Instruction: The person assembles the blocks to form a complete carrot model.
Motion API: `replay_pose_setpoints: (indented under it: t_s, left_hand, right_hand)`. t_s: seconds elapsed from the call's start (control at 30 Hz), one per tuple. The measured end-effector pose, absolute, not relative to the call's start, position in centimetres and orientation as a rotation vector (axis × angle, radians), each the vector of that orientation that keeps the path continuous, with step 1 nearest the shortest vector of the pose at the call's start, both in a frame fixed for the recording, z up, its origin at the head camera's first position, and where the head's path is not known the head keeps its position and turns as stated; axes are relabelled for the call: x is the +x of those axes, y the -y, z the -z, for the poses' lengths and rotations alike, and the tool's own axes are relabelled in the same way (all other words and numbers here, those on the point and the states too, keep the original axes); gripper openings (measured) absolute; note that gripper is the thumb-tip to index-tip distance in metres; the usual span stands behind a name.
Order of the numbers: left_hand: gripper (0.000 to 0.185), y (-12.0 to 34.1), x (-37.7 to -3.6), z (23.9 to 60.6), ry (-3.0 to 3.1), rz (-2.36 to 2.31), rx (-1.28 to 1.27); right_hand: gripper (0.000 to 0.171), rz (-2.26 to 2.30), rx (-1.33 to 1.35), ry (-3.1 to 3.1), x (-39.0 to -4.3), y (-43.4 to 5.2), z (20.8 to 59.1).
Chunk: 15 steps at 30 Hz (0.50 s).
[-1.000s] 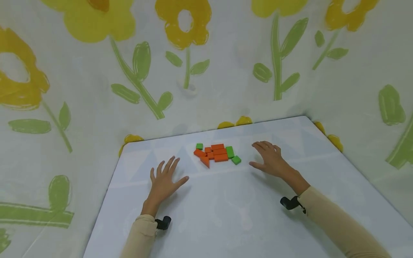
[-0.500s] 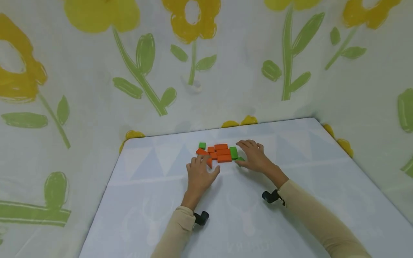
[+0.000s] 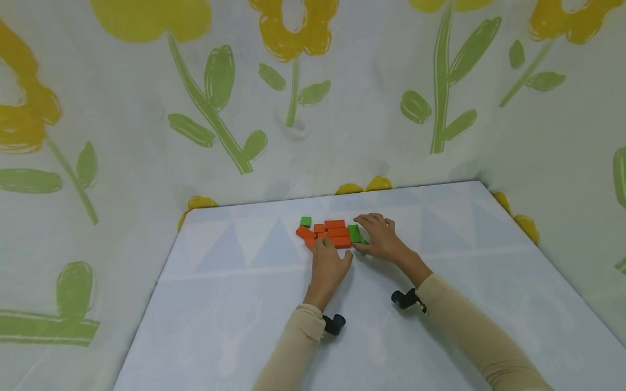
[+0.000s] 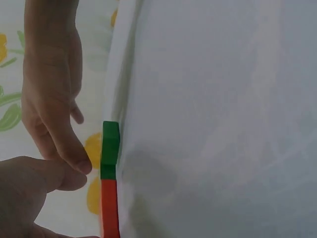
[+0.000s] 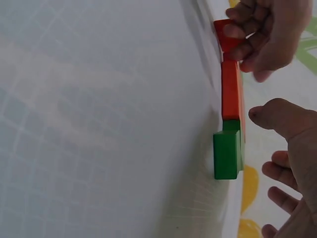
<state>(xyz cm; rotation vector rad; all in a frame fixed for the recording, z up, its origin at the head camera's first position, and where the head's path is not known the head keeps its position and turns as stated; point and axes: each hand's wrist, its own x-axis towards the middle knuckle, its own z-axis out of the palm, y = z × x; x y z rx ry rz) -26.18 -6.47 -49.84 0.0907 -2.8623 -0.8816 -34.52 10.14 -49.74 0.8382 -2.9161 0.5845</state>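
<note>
Both hands closed in on the block cluster since a second ago

Left hand (image 3: 329, 262) slid right from open table to the near edge of the orange blocks (image 3: 335, 232), fingers loosely bent over the near orange pieces, grip unclear. Right hand (image 3: 382, 239) moved left, fingers relaxed, touching the green block (image 3: 354, 233) at the cluster's right end. Small green block (image 3: 305, 221) sits unmoved at far left. Blocks lie mid-table (image 3: 235, 304) near the floral cloth (image 3: 146, 108), arrangement barely changed
</note>
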Motion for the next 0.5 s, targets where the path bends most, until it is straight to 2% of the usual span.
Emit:
replay_pose_setpoints:
  t_s: [0.5]
  left_hand:
    - [0.080, 5.4, -29.2, 51.9, 2.845, 0.747, 0.247]
  right_hand:
    - [0.055, -0.668, 0.812, 2.891, -34.5, -10.9, 49.8]
